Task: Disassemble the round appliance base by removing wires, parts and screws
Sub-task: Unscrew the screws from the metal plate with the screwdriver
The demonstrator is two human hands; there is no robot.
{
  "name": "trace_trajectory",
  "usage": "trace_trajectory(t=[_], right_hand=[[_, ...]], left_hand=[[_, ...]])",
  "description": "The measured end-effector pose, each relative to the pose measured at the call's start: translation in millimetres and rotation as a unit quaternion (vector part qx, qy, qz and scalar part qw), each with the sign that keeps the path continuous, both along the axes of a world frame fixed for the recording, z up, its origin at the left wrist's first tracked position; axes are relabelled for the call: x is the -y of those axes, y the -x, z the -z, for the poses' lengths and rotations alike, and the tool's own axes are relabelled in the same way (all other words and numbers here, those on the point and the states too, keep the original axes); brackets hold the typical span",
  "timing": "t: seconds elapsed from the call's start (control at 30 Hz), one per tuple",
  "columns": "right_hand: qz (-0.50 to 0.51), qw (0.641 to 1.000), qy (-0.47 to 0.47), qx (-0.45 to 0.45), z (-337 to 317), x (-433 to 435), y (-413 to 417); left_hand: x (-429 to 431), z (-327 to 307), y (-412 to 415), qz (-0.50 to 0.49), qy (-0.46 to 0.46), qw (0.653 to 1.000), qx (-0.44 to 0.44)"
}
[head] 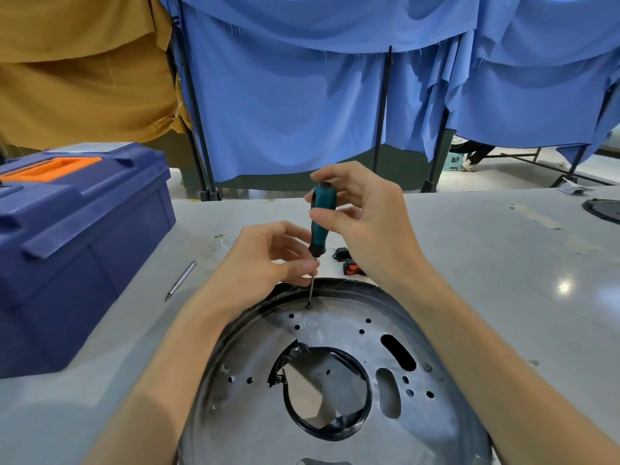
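Note:
The round appliance base, a grey metal disc with a black rim, a large centre hole and several small holes, lies on the table in front of me. A teal and black screwdriver stands upright with its tip in a screw near the disc's far edge. My right hand grips the handle from the right. My left hand pinches the thin metal shaft just below the handle. Two more screws sit in the disc's right and left sides.
A blue toolbox with an orange handle stands at the left. A metal pen-like tool lies beside it. A small black and red part rests behind the disc. Another black round part shows at the far right. Blue and tan curtains hang behind the table.

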State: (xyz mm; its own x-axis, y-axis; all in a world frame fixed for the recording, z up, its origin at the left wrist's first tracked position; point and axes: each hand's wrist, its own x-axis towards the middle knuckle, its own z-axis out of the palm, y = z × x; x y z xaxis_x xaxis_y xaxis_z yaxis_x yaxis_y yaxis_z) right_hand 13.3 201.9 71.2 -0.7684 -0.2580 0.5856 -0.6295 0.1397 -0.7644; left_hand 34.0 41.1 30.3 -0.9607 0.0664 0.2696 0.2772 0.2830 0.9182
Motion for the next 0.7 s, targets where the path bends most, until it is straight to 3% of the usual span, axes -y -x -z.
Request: trace_trajectory(t=[0.27, 0.37, 0.43, 0.53, 0.63, 0.7], right_hand=[[0.034, 0.991, 0.116, -0.052, -4.9, -8.4, 3.0], [0.043, 0.992, 0.088, -0.081, -6.2, -9.6, 3.6], [0.049, 0.994, 0.022, -0.100, -5.3, -9.2, 5.3], [0.037, 0.984, -0.158, -0.073, -1.8, -7.2, 6.9], [0.041, 0.930, -0.363, -0.040, 7.0, -5.2, 9.1], [0.029, 0.897, -0.441, -0.010, 12.0, -4.5, 8.5]], left_hand=[[0.0, -3.9, -2.3, -0.053, 0.255, 0.965, -0.003], [-2.2, -7.8, -4.7, -0.034, 0.326, 0.945, 0.002], [-3.5, -9.4, -5.6, -0.026, 0.358, 0.933, 0.007], [-5.0, -10.5, -6.6, -0.015, 0.369, 0.929, 0.026], [-5.5, -11.5, -6.9, 0.001, 0.370, 0.928, 0.044], [-4.7, -11.5, -6.2, 0.000, 0.380, 0.924, 0.047]])
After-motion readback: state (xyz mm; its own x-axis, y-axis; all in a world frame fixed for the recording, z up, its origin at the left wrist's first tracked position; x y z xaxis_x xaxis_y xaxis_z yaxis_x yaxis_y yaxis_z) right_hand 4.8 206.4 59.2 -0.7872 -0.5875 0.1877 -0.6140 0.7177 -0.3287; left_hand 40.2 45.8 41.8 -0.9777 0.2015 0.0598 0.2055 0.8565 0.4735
